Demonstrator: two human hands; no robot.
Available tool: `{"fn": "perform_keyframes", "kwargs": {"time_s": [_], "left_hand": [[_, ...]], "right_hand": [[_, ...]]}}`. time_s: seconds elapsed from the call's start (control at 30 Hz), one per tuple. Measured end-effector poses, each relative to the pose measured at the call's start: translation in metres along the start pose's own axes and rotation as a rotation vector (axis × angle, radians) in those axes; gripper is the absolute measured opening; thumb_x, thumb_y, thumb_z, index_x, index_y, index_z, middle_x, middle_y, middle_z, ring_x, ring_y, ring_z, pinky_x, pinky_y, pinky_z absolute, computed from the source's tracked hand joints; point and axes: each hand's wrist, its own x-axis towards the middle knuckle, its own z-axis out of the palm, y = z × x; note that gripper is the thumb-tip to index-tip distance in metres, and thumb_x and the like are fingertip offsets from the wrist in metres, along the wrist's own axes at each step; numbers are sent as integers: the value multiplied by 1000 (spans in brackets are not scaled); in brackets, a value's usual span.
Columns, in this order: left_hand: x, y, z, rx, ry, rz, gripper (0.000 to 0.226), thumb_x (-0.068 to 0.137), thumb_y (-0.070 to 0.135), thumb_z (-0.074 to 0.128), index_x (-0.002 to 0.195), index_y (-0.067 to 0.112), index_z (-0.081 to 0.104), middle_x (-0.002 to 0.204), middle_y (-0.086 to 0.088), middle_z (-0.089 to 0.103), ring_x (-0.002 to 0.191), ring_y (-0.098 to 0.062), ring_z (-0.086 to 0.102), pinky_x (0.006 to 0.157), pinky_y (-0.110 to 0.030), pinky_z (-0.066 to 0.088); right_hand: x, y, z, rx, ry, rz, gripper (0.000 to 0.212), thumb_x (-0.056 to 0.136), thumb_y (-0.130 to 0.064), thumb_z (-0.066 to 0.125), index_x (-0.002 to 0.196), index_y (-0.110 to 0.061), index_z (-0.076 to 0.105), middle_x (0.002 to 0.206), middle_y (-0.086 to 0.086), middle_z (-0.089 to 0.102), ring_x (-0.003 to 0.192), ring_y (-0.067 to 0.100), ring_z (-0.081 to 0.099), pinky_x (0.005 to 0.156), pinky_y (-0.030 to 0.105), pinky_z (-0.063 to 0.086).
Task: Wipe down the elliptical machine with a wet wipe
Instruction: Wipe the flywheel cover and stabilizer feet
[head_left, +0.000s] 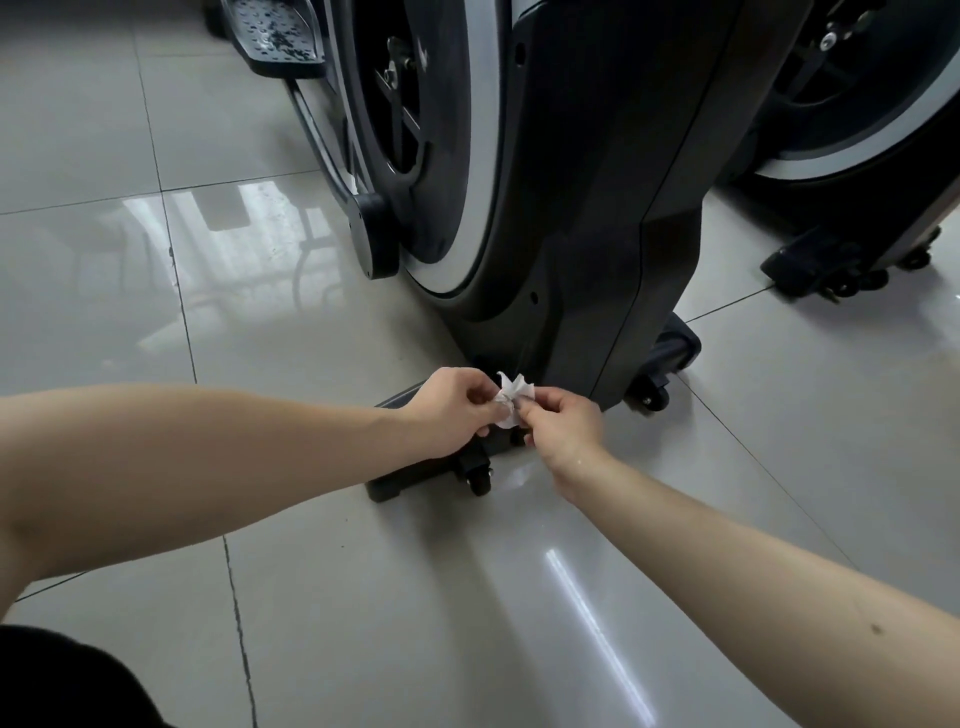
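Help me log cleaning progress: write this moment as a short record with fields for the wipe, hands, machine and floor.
wet wipe: white, crumpled, held between both hands near the machine's foot; contact with it unclear
left hand: pinches the wipe's left side
right hand: pinches its right side
elliptical machine: black housing, pale-rimmed flywheel
stabiliser bar: black, small caster, below the hands
floor: glossy grey tiles
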Motion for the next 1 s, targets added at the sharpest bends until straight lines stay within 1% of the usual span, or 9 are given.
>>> {"fn": "perform_keyframes", "kwargs": {"time_s": [0.1,0.2,0.3,0.37,0.5,0.67,0.8,0.9,1.0], "left_hand": [[1,1,8,-36,40,7,13,90,28,75,88,15,72,76,-6,75,62,-9,65,73,-37,57],[4,3,10,-32,69,6,13,90,30,75,95,22,66,74,-4,75,58,-11,67,58,-29,54],[9,10,10,7,84,50,10,93,28,70,90,20,68,70,-1,71,57,-12,67,56,-27,51],[14,18,9,-7,160,47,18,94,28,68,88,12,66,68,1,67,60,-13,68,57,-26,50],[26,41,7,-316,285,38,18,98,27,64,102,11,58,86,-1,71,64,-14,69,63,-28,55],[41,40,15,-221,239,97,10,100,17,58,98,8,55,83,-4,70,67,-19,70,67,-29,56],[39,19,37,-164,160,-71,16,95,13,63,97,-2,57,79,-15,73,65,-24,72,59,-29,51],[38,17,39,-144,134,-90,7,94,13,61,95,6,60,73,-11,74,65,-19,73,67,-31,54],[44,37,20,-283,260,64,12,98,10,58,88,15,56,74,-7,70,65,-20,69,63,-35,56]], "right_hand": [[-1,-7,-3,4,-33,13,25,97,-17,66,80,-32,76,90,4,77,73,13,58,74,28,54],[2,-9,-8,1,-65,3,20,95,-13,69,96,-30,78,91,-3,78,81,14,70,81,27,59],[8,-10,-12,158,1,36,21,92,-1,70,111,-10,70,91,4,78,81,18,77,81,30,63],[12,-13,-18,270,62,86,16,94,2,66,108,-7,64,95,11,76,78,20,78,74,28,63],[23,-13,-30,332,127,125,14,96,4,61,107,-4,65,101,15,73,77,21,75,72,28,62],[31,-10,-37,375,130,124,17,96,5,60,108,-5,65,96,12,74,74,18,72,69,27,58],[32,-2,-38,382,118,153,17,95,6,61,105,-7,65,98,13,74,76,18,72,66,25,57],[34,-3,-40,390,123,170,18,95,7,60,105,-7,65,97,12,73,76,19,71,65,25,56],[40,-9,-45,416,121,161,20,96,10,55,100,-7,64,89,11,72,72,19,69,66,26,57]]}}
